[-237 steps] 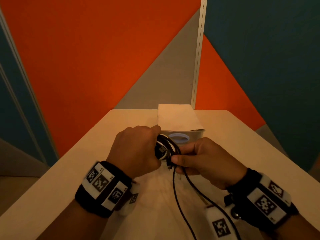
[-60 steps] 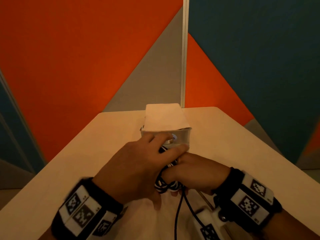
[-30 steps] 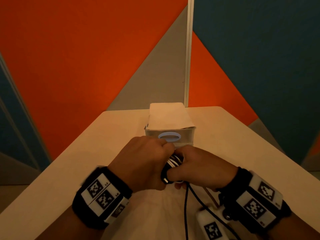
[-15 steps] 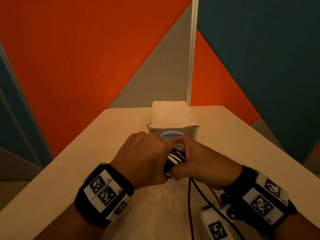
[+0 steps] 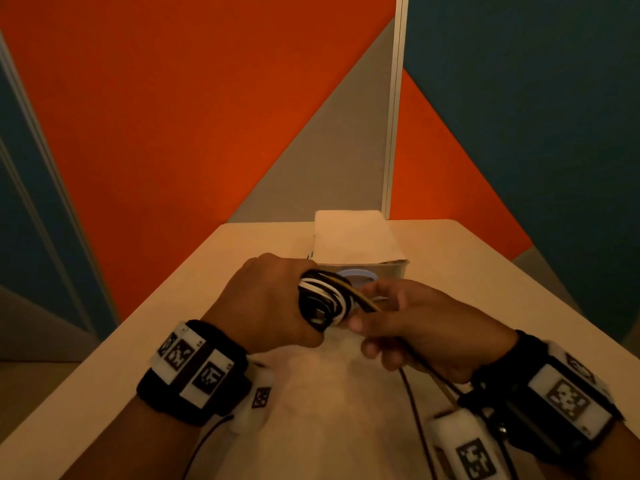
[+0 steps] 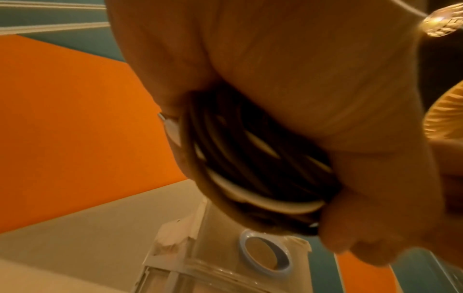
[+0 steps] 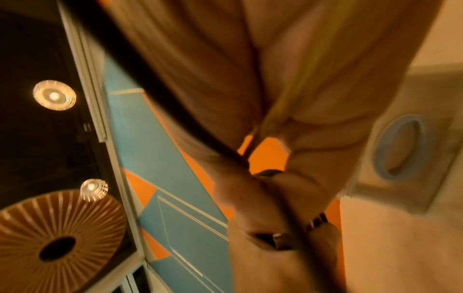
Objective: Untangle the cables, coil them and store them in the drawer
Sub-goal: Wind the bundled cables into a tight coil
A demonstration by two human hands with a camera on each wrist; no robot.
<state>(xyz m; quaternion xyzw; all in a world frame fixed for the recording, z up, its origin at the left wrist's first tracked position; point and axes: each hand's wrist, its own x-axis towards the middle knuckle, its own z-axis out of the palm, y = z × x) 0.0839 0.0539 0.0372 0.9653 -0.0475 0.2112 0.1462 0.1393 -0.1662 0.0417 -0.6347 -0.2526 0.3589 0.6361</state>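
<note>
A: Head view. Left hand (image 5: 273, 303) clamped round the coil (image 5: 323, 299) of black and white cable, held above the worktop (image 5: 346, 393). Right hand (image 5: 426, 330) just beside it, fingers curled on the loose tails (image 5: 414, 403), which run back toward the near edge. Long axis of the tails: near-to-far, feeding into the coil.

B: And the drawer?

A: Drawer box (image 5: 356, 242) directly beyond the coil, far centre, blue ring pull (image 5: 356, 276) facing the hands. Looks closed; contents hidden. Left hand the nearer of the two, I'd judge.

B: Left wrist view?

A: Coil (image 6: 255, 168) wedged between palm and curled fingers (image 6: 375, 224). Ring pull (image 6: 265, 254) just below; clear drawer front, nothing visible inside.

B: Right wrist?

A: Blurred. A dark strand (image 7: 160, 89) and a paler strand (image 7: 290, 99) pass under the thumb and fingers (image 7: 323, 164). Ring pull (image 7: 400, 146) to the right, near.

B: So winding isn't finished.

A: Probably not; slack remains.
</note>
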